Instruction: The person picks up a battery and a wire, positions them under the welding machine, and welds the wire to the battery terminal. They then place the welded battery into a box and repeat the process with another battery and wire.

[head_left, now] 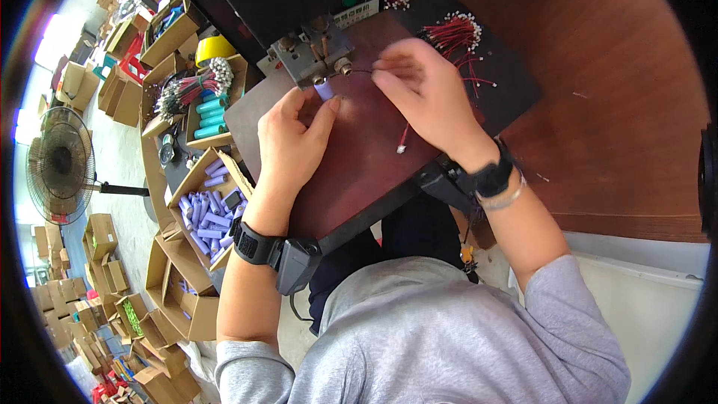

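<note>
A purple cylindrical battery cell [324,90] is pinched between the thumb and fingers of my left hand [290,138]. Its far end sits right under the two metal electrode tips of a spot welder [310,52]. My right hand [434,97], slightly blurred, is closed on a thin wire lead [360,70], which stretches left toward the electrodes. Below that hand a white plug [402,149] hangs out on a short red wire over the dark red work mat [351,157]. Whether the wire touches the cell I cannot make out.
Left of the mat, a cardboard box [244,172] holds many purple cells; beyond it are teal cells [212,116] and bundled wires [196,90]. Red wire bundles [456,34] lie at the far right of the bench. A standing fan [61,164] is on the left.
</note>
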{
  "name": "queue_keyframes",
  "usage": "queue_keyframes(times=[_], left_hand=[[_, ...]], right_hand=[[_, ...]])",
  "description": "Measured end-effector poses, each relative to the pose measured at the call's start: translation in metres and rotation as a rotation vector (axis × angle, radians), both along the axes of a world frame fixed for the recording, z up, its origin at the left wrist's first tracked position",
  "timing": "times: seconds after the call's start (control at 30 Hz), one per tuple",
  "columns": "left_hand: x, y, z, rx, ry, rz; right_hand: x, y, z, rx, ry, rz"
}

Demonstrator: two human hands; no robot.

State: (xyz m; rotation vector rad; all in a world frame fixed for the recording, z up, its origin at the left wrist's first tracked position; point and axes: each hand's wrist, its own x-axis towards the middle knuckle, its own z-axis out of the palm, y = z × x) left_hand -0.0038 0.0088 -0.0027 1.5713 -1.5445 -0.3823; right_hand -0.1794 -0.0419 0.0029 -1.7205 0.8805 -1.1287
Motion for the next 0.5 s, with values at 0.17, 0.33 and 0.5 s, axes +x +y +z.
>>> queue_keyframes(times=[0.17, 0.33, 0.5], left_hand=[[-0.002, 0.015, 0.009, 0.035, 0.039, -0.118], [-0.014, 0.037, 0.019, 0.142, 0.216, -0.214], [-0.007, 0.057, 0.031, 0.286, 0.662, -0.165]], right_hand=[[-0.025, 0.048, 0.005, -0.654, 0.412, -0.194], [-0.018, 0.057, -0.008, -0.780, 0.569, -0.265], [-0.025, 0.059, -0.017, -0.714, 0.580, -0.078]])
